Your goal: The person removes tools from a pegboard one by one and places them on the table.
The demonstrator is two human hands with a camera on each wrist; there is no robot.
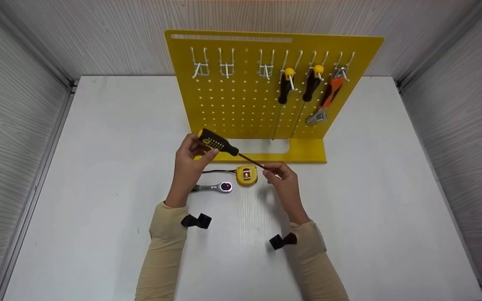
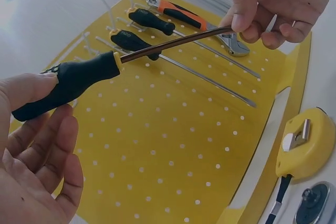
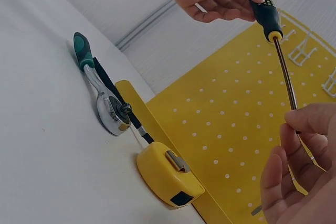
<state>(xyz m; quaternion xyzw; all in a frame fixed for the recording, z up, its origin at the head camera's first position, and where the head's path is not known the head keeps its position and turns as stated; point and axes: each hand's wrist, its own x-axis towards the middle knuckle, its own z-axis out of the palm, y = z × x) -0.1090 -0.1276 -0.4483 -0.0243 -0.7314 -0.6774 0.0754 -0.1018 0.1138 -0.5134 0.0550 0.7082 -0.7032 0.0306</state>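
A screwdriver with a black and yellow handle is held in the air in front of the yellow pegboard. My left hand pinches its handle between thumb and fingers. The tip end of the shaft is pinched by the thumb and fingers of my right hand. Below the hands, a yellow tape measure with a black strap lies on the table. Beside it is a ratchet wrench with a green and black handle, partly hidden by my left arm in the head view.
Two screwdrivers and an orange adjustable wrench hang on the board's right hooks. Three white hooks to their left hold nothing. The board's base stands on the white table, with grained panels around.
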